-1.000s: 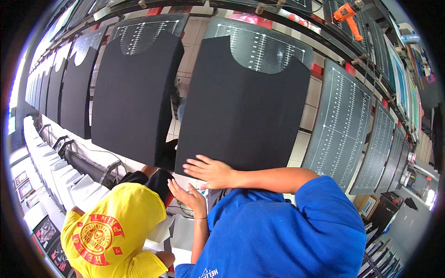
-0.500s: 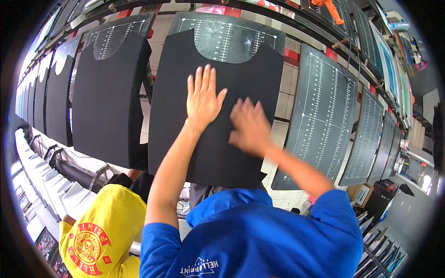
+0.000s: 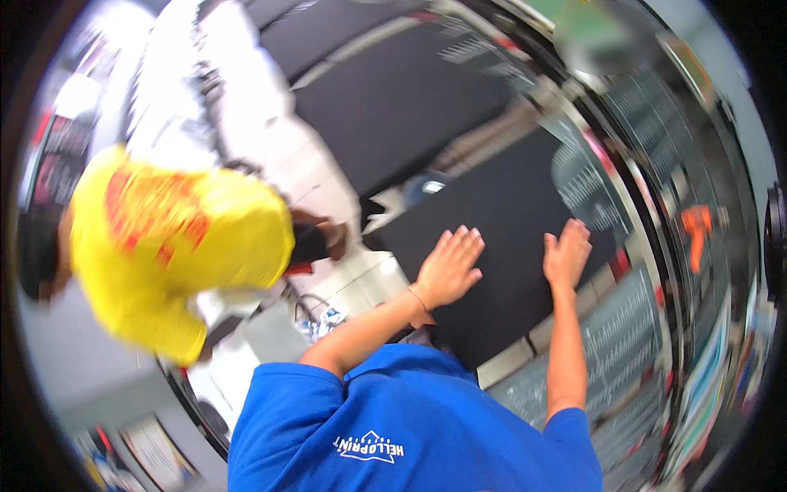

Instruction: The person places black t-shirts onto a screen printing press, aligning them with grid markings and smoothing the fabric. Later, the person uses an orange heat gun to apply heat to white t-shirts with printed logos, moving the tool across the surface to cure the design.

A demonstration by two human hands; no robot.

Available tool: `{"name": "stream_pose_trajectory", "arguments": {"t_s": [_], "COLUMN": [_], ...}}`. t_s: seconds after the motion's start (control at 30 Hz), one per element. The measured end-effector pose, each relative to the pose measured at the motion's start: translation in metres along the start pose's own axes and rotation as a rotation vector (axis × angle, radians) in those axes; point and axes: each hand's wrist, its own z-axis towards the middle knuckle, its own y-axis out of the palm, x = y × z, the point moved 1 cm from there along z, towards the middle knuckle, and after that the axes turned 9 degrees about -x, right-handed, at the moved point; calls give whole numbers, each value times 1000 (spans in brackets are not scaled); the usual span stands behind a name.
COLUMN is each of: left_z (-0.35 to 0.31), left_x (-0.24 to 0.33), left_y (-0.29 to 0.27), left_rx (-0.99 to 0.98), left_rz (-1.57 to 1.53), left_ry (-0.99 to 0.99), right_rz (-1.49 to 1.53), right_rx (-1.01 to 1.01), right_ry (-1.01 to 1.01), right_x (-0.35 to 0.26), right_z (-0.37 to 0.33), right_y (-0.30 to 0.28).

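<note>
A black fabric panel point(image 3: 508, 205) with a curved neckline cutout lies over a dark board point(image 3: 580, 182), whose white scale marks show inside the curve. My left hand point(image 3: 449, 269) is flat over the panel's near left part, fingers stretched out and slightly apart. Toward the panel's neckline end is my right hand point(image 3: 567, 254), its fingers extended and the thumb apart. Neither hand holds anything. Whether the palms press on the cloth or hover just over it, I cannot tell. The picture is smeared by motion.
Another black panel point(image 3: 402, 102) lies on the neighbouring board beyond. A bare dark board point(image 3: 615, 336) with white scales is at the near right. At left, a person in a yellow shirt point(image 3: 180, 238) bends close by. An orange pistol-shaped tool point(image 3: 697, 234) sits past the dark rail.
The whole view has swung round, so the boards now run diagonally and the yellow-shirted person appears higher. My hands are farther apart, the right nearer the neckline end.
</note>
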Motion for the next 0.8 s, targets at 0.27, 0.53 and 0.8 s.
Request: {"name": "stream_pose_trajectory", "arguments": {"t_s": [0.27, 0.53, 0.8], "left_z": [-199, -414, -599], "left_x": [13, 67, 158], "left_y": [50, 62, 144], "left_rx": [118, 271, 461], "left_rz": [-393, -881, -1404], "left_ry": [-224, -666, -916], "right_rz": [-149, -249, -352], "right_rx": [10, -75, -32], "right_ry": [-451, -952, -999], "right_x": [-178, -221, -204], "right_z": [-73, -249, -272], "right_y": [56, 54, 71]}}
